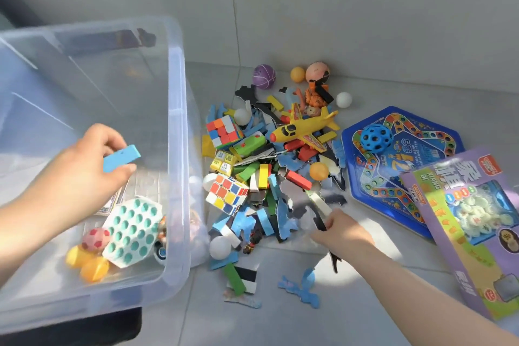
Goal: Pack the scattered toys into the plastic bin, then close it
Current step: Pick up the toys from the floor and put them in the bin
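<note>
Two hands work: the left hand [84,174] pinches a probably light, stiff blue block [121,161] by its long sides over the bin [177,149] at nine o'clock, the right hand [341,229] grips a thin, likely bendy puzzle piece [320,224] (an edge hold suits it) at the pile's [266,177] five o'clock.

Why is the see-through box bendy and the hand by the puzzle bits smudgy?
Head view: the wide lens bows the rim of the plastic bin; the right hand, pinching a dark puzzle piece, looks smeared; the left hand holding the blue block is soft; the yellow plane looks sharp; sunlight leaves bright patches on the floor.
</note>
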`<state>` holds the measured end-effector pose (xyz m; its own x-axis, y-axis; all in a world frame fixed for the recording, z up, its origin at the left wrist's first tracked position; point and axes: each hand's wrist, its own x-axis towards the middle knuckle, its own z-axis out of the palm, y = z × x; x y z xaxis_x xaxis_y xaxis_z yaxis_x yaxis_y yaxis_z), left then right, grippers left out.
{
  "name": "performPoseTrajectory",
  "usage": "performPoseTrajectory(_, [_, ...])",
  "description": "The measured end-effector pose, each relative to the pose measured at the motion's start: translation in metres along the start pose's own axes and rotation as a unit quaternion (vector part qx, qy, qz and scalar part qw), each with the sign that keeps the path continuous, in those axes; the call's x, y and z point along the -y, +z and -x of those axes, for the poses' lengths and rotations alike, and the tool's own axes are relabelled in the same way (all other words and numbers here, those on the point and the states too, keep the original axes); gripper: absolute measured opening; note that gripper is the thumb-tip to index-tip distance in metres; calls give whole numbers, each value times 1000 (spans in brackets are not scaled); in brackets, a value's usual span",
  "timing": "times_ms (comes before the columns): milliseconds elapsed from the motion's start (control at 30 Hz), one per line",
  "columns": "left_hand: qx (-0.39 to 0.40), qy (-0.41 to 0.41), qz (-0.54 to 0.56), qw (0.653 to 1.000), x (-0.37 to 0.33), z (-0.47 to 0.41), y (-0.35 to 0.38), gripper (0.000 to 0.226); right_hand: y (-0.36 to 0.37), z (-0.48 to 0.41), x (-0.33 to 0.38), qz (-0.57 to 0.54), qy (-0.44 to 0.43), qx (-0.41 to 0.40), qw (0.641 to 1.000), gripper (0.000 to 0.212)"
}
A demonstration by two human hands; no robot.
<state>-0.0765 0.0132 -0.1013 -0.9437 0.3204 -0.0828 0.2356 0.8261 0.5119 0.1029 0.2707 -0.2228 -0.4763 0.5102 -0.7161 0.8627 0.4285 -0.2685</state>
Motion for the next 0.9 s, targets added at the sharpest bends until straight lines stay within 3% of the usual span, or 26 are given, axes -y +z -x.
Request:
performPoseTrajectory(133, [13,-71,-38,997,38,-16,3,20,-25,22,9,-42,-59,-66,995,18])
performPoseTrajectory(367, [104,-153,-15,983,85,-15,0,52,-70,70,84,-21,-219,-165,962,23])
performPoseTrajectory(500, [102,-174,45,978,90,-18,-6,35,-89,104,144,-25,-308,-173,935,31])
performPoseTrajectory(567, [88,-167,47,981,91,-17,-8,27,-91,119,178,2,-379,-163,911,20])
performPoseTrajectory(633, [58,-173,38,983,94,-16,-13,22,-79,123,214,101,-425,-159,885,17])
performPoseTrajectory(767, [-48,-217,69,972,104,-15,-29,28,-17,115,270,311,-482,-196,796,10])
performPoseTrajectory(900, [-110,-238,108,959,104,-13,-37,28,31,106,286,343,-483,-124,796,13])
